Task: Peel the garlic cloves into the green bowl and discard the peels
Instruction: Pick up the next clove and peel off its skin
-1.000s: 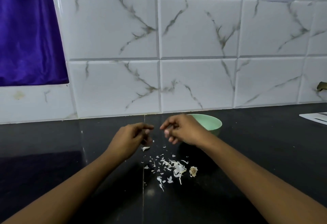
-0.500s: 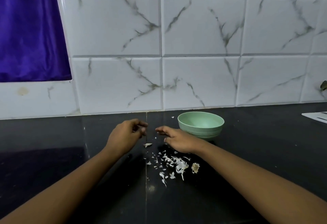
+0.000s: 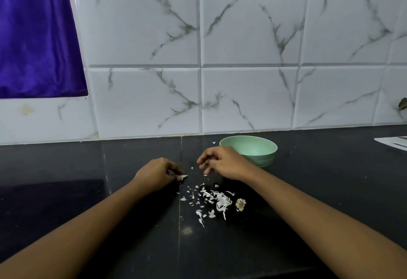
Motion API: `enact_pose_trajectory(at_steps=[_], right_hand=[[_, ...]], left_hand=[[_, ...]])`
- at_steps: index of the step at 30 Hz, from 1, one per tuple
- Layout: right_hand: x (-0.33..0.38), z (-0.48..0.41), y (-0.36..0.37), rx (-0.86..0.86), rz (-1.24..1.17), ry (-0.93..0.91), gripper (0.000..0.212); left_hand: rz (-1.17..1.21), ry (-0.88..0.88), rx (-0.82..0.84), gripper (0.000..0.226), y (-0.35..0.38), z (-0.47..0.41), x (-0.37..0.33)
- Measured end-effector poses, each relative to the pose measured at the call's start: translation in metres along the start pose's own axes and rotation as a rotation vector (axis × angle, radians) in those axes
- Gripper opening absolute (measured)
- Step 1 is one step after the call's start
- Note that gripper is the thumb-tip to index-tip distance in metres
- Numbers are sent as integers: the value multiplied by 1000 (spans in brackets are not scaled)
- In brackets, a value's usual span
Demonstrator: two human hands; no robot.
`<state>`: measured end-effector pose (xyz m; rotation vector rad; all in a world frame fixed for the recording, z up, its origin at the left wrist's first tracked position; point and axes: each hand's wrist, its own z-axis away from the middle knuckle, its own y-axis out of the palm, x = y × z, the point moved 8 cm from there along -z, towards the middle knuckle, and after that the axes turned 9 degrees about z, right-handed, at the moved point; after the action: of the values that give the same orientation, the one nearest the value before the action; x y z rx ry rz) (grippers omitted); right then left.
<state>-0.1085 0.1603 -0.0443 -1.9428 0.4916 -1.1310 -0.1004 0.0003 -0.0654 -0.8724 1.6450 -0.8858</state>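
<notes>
A small pale garlic piece (image 3: 184,176), clove or peel I cannot say, sits low over the black counter (image 3: 308,190). The left hand (image 3: 157,174) pinches its end between thumb and fingertip. At 2 o'clock from it the right hand (image 3: 223,164) hovers, fingers loosely curled and apart. The green bowl (image 3: 253,148) stands just behind that hand. Peels (image 3: 212,199) lie scattered at 5 o'clock from the piece, with a dry root stub (image 3: 240,204) at their 3 o'clock.
</notes>
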Motion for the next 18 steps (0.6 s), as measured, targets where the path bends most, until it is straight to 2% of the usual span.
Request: enact_pose_trajectory(at_steps=[4,7,11,15,18], right_hand=[[-20,-2,-5,8,194,76,40],[-36,-4,-6,30,190,144,40],[-33,-7,0,13,133,93,41],[-12,-10,35,170,119,-11,47],[-10,-10,49,273,171,-27,46]], left_hand=[[75,-6,-37,3,-3,1,1],[141,-16,-80,16,-6,4,1],[282,-36,-105,13,-10,6,4],[535,-76,-94,15,-9,7,7],[638,-108,-95,15,-9,7,10]])
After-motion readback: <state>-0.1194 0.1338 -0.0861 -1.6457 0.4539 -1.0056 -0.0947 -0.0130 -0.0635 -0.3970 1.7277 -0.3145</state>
